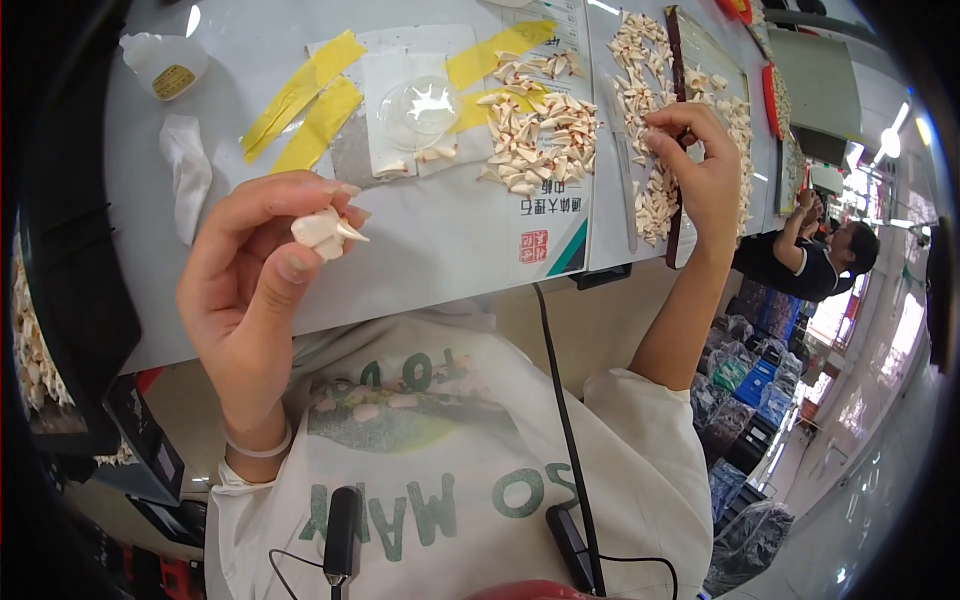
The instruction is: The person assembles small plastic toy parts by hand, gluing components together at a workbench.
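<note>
My left hand [240, 265] is closed around a small cream-white moulded piece [322, 234], rounded at one side, with a thin point sticking out to the right. Its kind does not show clearly. My right hand [700, 165] reaches to a strip of small pointed cream pieces [655, 210], thumb and forefinger pinched together just over them. Whatever lies between those fingertips is hidden. A heap of similar pointed pieces with reddish ends [545, 140] lies between my hands. Left of it a clear round dish [420, 112] rests on a white pad, with a few loose pieces below it.
Yellow tape strips [300, 95] cross the table. A white bottle [165, 66] and a crumpled white cloth [185, 175] lie at left. A metal blade-like tool [620, 170] and a dark-edged tray [680, 50] are by my right hand. A person [810, 250] works farther right.
</note>
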